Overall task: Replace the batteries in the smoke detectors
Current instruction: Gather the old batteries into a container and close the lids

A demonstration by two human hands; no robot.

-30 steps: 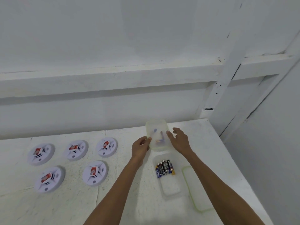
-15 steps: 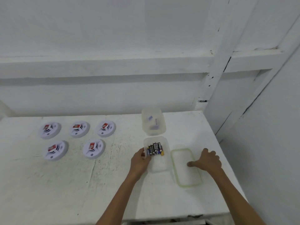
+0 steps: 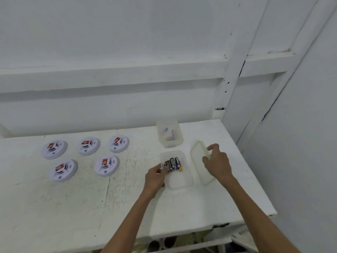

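Gripping the left wall of the clear tub [image 3: 179,183], left hand [image 3: 156,177] curled on it, right hand [image 3: 218,162] clasping the lid [image 3: 197,161] just beside, batteries [image 3: 173,163] bunched in the tub's far half, five smoke detectors [image 3: 106,165] lying further left on the table [image 3: 73,207].

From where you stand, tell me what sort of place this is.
Probably a plain workroom or utility space set up as a bench: a rough white-painted table, a bare whitewashed wall with timber framing, and five smoke detectors laid out beside a clear box of batteries.
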